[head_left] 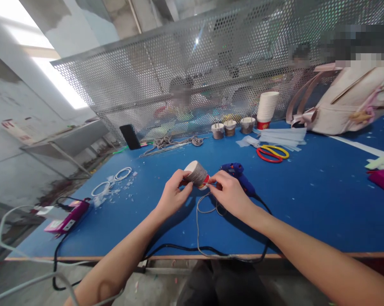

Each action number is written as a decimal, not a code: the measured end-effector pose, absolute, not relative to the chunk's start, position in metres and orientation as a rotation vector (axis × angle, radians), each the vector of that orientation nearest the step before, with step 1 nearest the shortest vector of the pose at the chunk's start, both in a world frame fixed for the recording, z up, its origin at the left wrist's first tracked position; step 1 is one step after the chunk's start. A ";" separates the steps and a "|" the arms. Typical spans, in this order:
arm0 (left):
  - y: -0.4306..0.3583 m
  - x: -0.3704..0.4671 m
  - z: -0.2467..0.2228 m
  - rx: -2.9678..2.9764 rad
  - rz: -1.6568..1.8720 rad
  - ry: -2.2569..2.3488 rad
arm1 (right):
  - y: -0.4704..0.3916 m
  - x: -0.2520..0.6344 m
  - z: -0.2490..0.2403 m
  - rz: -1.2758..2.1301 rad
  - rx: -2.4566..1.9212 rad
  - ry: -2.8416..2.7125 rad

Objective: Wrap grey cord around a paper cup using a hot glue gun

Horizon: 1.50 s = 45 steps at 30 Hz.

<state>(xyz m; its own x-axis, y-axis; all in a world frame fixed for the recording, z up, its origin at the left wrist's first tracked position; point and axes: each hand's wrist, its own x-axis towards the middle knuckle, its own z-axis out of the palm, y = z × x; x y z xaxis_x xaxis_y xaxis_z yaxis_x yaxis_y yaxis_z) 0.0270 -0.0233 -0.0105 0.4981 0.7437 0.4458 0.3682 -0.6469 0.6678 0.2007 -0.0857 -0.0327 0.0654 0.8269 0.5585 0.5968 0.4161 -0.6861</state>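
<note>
A paper cup point(196, 173), mostly wrapped in grey cord, lies tilted between my hands above the blue table, a strip of red showing near its base. My left hand point(175, 193) grips the cup's rim end with thumb and fingers. At the base end, my right hand point(228, 192) pinches the grey cord point(197, 221) against the cup. From there the cord loops down over the table's front edge. Just behind my right hand lies a blue hot glue gun point(235, 170), partly hidden by it.
Cord-wrapped cups point(229, 128), a stack of paper cups point(267, 108), glue sticks point(283, 137) and red and yellow rings point(270, 158) stand or lie at the back. White rings point(122, 173) and a pink power strip point(69, 217) are left. A black cable point(182, 247) runs along the front.
</note>
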 end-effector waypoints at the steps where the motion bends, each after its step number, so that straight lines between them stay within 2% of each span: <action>1: -0.023 0.027 -0.011 2.290 1.022 0.904 | -0.086 0.201 -0.033 0.269 -1.267 -1.638; 11: -0.024 0.029 -0.016 2.498 1.001 0.926 | -0.088 0.198 -0.030 0.316 -1.239 -1.600; 21: -0.029 0.030 -0.014 2.440 0.974 0.971 | -0.092 0.195 -0.027 0.324 -1.138 -1.607; 45: -0.038 0.034 -0.005 2.149 0.920 1.020 | -0.087 0.193 -0.030 0.329 -1.302 -1.529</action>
